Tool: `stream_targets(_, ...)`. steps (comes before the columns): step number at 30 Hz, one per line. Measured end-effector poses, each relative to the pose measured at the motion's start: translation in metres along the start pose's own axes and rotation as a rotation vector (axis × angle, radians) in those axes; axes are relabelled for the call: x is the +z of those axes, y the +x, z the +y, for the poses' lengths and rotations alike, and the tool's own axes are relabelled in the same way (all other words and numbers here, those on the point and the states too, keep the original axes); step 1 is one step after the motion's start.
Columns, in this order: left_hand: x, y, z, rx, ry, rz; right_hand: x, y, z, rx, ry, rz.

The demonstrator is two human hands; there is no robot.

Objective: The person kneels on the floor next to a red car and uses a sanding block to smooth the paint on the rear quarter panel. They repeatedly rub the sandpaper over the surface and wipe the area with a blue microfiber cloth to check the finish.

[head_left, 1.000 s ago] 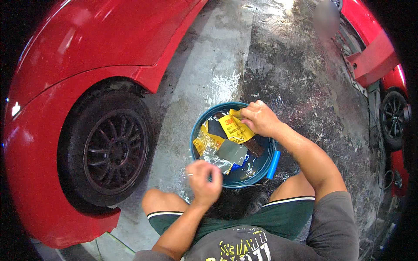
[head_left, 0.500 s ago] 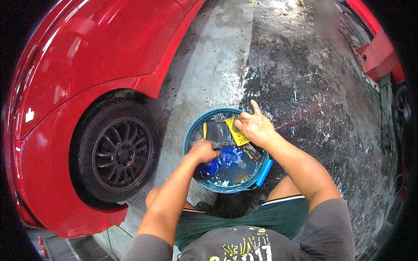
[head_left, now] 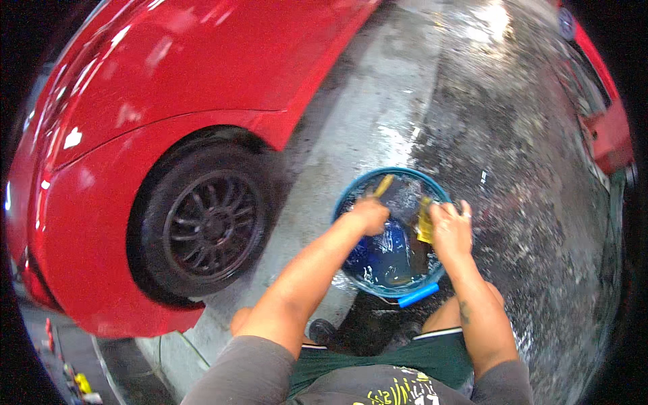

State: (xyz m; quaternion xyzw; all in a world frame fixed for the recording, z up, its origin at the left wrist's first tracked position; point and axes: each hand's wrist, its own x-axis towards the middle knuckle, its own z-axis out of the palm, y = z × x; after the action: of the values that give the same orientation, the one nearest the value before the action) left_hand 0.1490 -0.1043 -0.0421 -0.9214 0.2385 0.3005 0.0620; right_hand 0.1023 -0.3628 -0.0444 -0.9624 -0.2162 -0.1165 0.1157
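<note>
A round blue bucket (head_left: 342, 264) holding dark, wet contents stands on the floor before me. Over it hangs a dark sheet of sandpaper (head_left: 405, 200) with yellow showing at its curled edges. My left hand (head_left: 370, 214) is closed at the sheet's left edge, beside a yellow strip; its fingertips are partly hidden. On the other side my right hand (head_left: 453, 231) pinches the yellow edge from above, with some fingers raised. Beneath the hands, a deep blue patch shows inside the bucket, and I cannot make out what it is.
A red car (head_left: 175, 74) with a dark wheel (head_left: 216, 226) stands close on my left. The concrete floor (head_left: 513, 223) is wet and blotchy. Another red vehicle (head_left: 611, 135) is at the far right. The bucket's blue handle grip (head_left: 418, 295) hangs toward my knees.
The view has shifted, so the bucket and car sit further right in it. My right hand has turned downward, and its pointing finger is no longer stretched out; both hands still hold the sandpaper.
</note>
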Motion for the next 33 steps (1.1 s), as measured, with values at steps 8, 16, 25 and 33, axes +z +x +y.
stream_targets(8,0.018,-0.091,0.051,-0.249,-0.252,0.313,-0.006,-0.004,-0.007,0.042,0.011,-0.03)
stream_targets(16,0.072,-0.032,0.041,-0.359,0.138,-0.041,-0.031,0.01,-0.012,-0.076,0.068,0.051)
stream_targets(25,0.034,-0.076,0.066,-0.35,-0.454,0.009,-0.025,0.077,0.012,-0.364,0.205,-0.231)
stream_targets(33,0.042,-0.063,0.078,-0.28,-0.677,-0.103,-0.009,0.079,0.035,-0.544,0.149,-0.094)
